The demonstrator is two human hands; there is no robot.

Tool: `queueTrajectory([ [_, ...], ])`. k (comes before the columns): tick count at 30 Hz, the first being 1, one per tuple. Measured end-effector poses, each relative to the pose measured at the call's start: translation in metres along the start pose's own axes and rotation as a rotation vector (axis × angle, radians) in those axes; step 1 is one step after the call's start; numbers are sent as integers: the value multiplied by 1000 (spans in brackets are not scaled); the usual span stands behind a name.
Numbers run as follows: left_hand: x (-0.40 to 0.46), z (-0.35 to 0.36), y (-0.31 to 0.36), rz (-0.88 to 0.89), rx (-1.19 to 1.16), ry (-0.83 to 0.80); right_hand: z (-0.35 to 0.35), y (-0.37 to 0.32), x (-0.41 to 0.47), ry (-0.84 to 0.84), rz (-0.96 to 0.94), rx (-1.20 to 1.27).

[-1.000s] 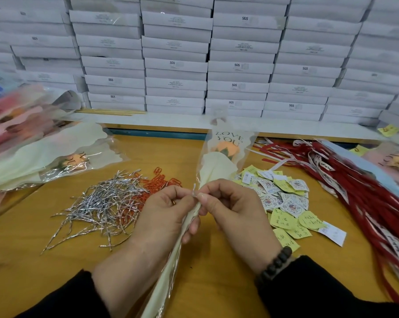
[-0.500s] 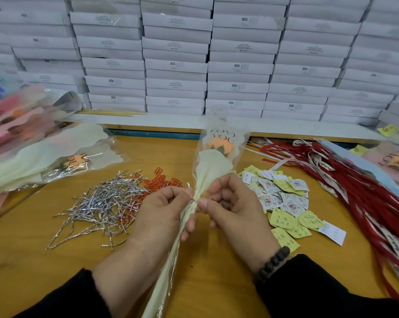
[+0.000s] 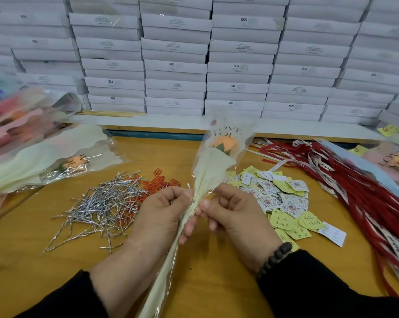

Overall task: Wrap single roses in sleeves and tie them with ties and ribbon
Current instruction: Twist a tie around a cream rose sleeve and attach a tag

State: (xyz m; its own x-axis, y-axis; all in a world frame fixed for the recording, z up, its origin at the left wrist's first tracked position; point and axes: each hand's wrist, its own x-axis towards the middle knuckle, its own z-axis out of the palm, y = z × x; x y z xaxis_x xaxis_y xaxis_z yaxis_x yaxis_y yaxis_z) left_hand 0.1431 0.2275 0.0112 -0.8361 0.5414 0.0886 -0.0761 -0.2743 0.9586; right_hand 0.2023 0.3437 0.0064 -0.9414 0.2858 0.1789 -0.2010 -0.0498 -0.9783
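From the head camera, the left hand point(image 3: 164, 210) and right hand point(image 3: 235, 212) meet above the orange wooden table point(image 3: 216, 271), wrists low, knuckles up. Between them rises a crinkly clear plastic sleeve with cream paper lining point(image 3: 213, 171) around an orange rose point(image 3: 224, 143). Both thumbs and forefingers pinch a thin silver wire tie point(image 3: 193, 200) wound about the sleeve's gathered neck, one end sticking up. A loose heap of silver ties point(image 3: 102, 207) lies left.

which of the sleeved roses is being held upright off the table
The cream-sleeved rose gripped between the left hand and right hand; the others lie flat at the sides.
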Motion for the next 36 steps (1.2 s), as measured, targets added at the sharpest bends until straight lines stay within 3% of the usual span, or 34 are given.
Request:
queueTrajectory([
  [5, 3, 0, -1, 4, -17, 50, 0, 0, -1, 13, -84, -95],
  [17, -2, 0, -1, 5, 66, 79, 0, 5, -1, 57, -93, -156],
  [26, -6, 4, 8, -1, 95, -8, 2, 1, -2, 40, -134, -144],
  [36, -4, 1, 3, -23, 142, 2, 0, 2, -1, 51, -117, -244],
])
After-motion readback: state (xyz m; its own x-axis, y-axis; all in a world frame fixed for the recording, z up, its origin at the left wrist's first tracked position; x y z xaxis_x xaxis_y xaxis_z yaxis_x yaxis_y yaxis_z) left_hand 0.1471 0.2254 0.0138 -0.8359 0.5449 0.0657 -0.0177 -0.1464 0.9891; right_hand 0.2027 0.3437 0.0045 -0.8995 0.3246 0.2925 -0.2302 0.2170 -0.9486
